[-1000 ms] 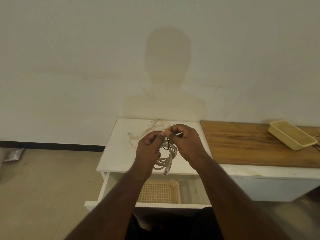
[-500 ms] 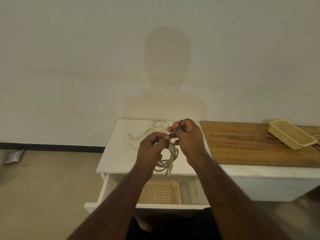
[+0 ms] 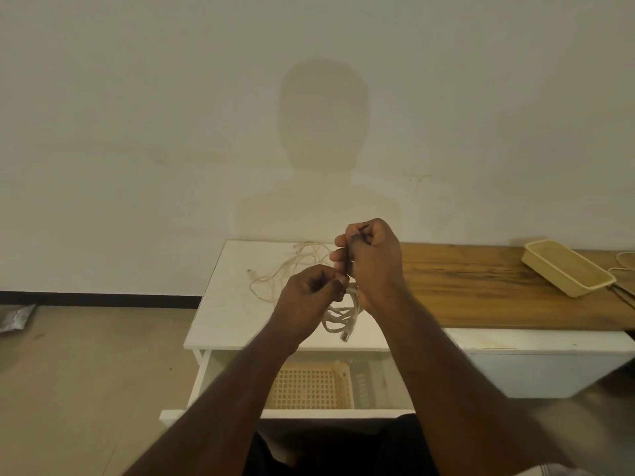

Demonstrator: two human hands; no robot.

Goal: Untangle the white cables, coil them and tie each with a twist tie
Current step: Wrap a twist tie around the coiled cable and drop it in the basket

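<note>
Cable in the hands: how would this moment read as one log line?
left hand: holds cable coil | right hand: pinches twist tie | second cable: loose on table

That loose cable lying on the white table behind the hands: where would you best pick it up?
Take the loose cable at its bunched loops near the table's far edge, fingers coming from above: several strands cross there, so one pinch gathers them. The thin plug end trails leftward alone.

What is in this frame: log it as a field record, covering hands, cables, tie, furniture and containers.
left hand: grips the coiled cable
right hand: pinches the dark twist tie
loose cable: uncoiled on the white cabinet top
drawer: open, mesh basket inside
wooden top: holds a beige tray
</note>
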